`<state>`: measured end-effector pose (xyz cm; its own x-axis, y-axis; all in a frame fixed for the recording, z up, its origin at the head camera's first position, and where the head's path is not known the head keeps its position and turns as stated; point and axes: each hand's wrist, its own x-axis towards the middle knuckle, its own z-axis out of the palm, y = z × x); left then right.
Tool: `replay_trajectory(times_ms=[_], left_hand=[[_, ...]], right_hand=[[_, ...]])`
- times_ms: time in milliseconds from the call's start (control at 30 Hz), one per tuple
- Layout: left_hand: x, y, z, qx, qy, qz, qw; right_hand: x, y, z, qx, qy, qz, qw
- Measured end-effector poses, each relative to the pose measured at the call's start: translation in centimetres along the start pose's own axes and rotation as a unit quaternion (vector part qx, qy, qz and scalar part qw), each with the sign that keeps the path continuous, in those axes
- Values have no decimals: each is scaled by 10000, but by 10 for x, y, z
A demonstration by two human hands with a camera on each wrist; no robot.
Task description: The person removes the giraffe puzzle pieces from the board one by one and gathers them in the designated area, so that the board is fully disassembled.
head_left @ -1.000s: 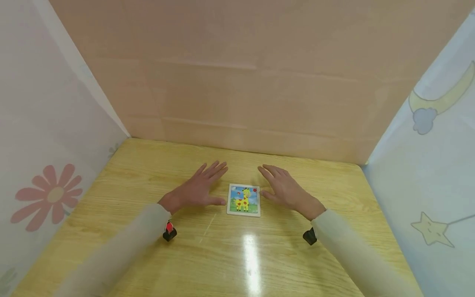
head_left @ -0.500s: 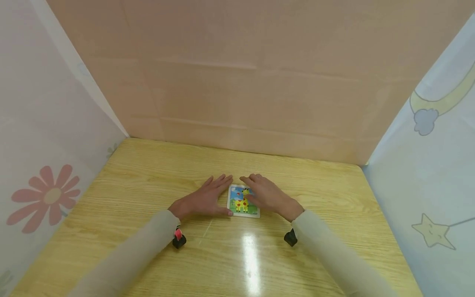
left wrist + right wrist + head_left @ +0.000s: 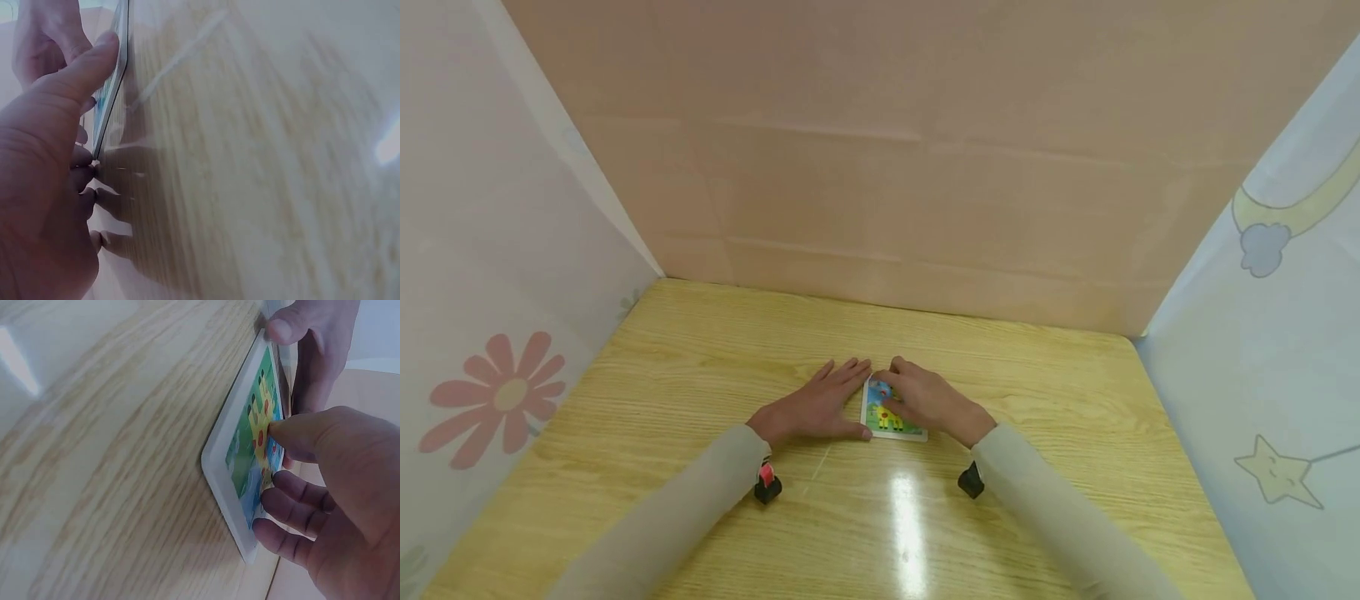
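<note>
A square picture board [image 3: 872,421] with a yellow giraffe, blue sky and a pale border lies flat on the wooden table. At its left edge is my left hand [image 3: 820,408], fingers spread fairly straight; the thumb [image 3: 103,53] touches the near left corner. Over the board's upper right part bends my right hand [image 3: 928,396]. In the right wrist view, its thumb [image 3: 281,430] rests on the giraffe and its curled fingertips [image 3: 270,500] touch the blue part. Whether they pinch a piece is unclear. From the head, this hand hides much of the picture.
The wooden table [image 3: 1037,392] meets a beige back wall [image 3: 880,167]. Patterned cloth sides stand left and right, with a pink flower [image 3: 508,393] and a yellow star [image 3: 1273,473]. A bright reflection falls on the table nearer the body.
Both hands have moved inward: the left now touches the board's left side, and the right has come over the picture with its fingers more bent. The board has hardly shifted.
</note>
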<state>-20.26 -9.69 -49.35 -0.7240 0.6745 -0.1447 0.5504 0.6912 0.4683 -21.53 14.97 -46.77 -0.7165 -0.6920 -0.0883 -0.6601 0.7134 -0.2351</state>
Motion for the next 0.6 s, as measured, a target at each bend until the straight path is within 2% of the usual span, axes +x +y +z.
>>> replay_trajectory(times_ms=[200, 600], left_hand=[[0, 0, -1, -48, -9, -10, 10000], [0, -1, 1, -69, 51, -10, 10000]], right_hand=[[3, -2, 0, 4, -61, -92, 9999], [5, -10, -14, -138, -390, -1, 9991]])
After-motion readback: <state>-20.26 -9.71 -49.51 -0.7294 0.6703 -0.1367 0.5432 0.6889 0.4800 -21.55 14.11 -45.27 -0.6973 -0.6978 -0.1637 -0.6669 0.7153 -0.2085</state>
